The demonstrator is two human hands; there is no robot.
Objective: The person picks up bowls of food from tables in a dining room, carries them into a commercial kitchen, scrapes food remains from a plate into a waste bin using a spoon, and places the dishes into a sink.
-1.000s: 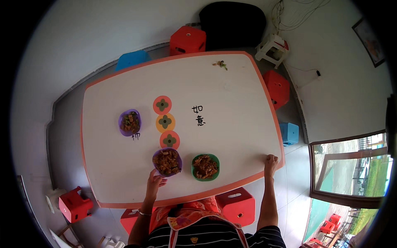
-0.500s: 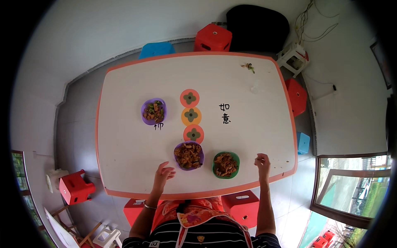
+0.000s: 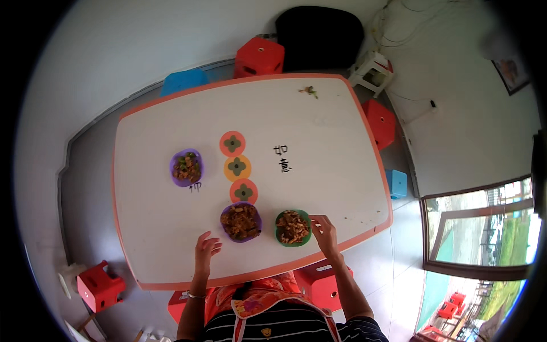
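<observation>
Near the front edge of the table, a green bowl (image 3: pixel 293 244) holds brown chopped food (image 3: pixel 292 226). My right hand (image 3: pixel 324 232) is at its right rim, fingers partly bent and apart, the tips touching the rim or just beside it. A purple bowl (image 3: pixel 259 228) stands to the left of the green one, filled with similar brown food (image 3: pixel 240 221). My left hand (image 3: pixel 206 249) hovers left of this bowl, fingers spread and holding nothing. Farther back on the left sits a smaller-looking purple bowl (image 3: pixel 172 171) with brown and green pieces (image 3: pixel 187 167) in it.
The white table (image 3: pixel 330 154) has an orange rim and round printed patterns. Food scraps (image 3: pixel 309 91) lie at its far right corner, with small crumbs (image 3: pixel 378 212) near the right edge. Red stools (image 3: pixel 259 57), a blue stool (image 3: pixel 183 81) and a black chair (image 3: pixel 319 37) surround it.
My right hand has moved left from the bare tabletop to the green bowl's rim. The left hand stays open beside the purple bowl. The whole view has shifted and turned slightly.
</observation>
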